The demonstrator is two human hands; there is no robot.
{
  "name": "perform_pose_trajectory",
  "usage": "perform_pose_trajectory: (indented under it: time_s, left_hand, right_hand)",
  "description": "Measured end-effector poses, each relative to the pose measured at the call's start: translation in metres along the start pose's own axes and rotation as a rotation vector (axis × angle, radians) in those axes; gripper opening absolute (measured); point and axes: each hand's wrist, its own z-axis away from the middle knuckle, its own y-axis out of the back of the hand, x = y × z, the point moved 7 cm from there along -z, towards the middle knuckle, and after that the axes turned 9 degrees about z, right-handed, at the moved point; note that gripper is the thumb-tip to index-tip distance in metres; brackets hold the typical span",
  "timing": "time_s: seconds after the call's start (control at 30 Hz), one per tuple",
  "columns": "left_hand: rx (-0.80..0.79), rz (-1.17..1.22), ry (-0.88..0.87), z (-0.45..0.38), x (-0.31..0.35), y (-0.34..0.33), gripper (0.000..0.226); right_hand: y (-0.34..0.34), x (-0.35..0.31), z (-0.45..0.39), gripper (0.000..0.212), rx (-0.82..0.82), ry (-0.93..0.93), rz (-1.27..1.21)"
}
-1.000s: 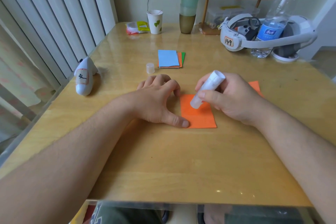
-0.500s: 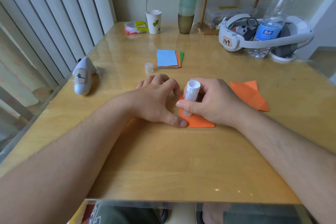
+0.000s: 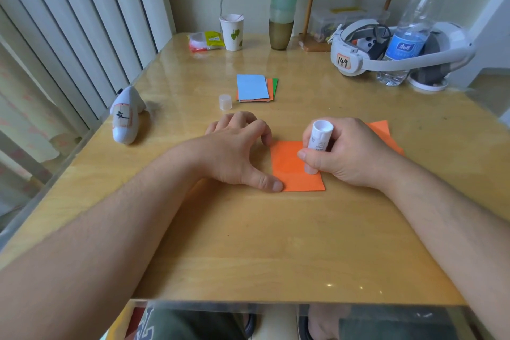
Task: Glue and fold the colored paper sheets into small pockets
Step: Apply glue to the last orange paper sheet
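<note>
Worktop (image 3: pixel 276 243) pale wood under glossy clear sheet; orange paper (image 3: pixel 289 174) matt, smooth; glue stick (image 3: pixel 317 143) white smooth plastic; water bottle (image 3: pixel 414 22) clear plastic.

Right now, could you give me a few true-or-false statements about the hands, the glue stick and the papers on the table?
1. The right hand grips the glue stick tip-down on the orange sheet. True.
2. The left hand is lifted clear of the table. False: its thumb and fingertips rest at the orange sheet's left edge.
3. The glue cap stands left of the paper stack. True.
4. A green sheet tops the paper stack. False: a blue sheet is on top; green only peeks out at the right edge.
5. The water bottle lies on its side. False: it stands upright.
</note>
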Motion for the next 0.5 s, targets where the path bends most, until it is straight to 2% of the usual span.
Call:
perform_pose_trajectory:
  time_s: [0.3, 0.4, 0.5]
  left_hand:
    - [0.001, -0.007, -0.004, 0.0, 0.0, 0.0, 0.078]
    - [0.003, -0.001, -0.004, 0.0, 0.001, 0.0, 0.075]
    - [0.008, 0.004, -0.004, 0.0, 0.001, 0.001, 0.074]
  right_hand:
    - [0.009, 0.006, 0.0, 0.018, 0.03, -0.015, 0.074]
    - [0.015, 0.007, -0.001, 0.019, 0.117, -0.016, 0.132]
    - [0.023, 0.008, -0.003, 0.021, 0.237, -0.029, 0.035]
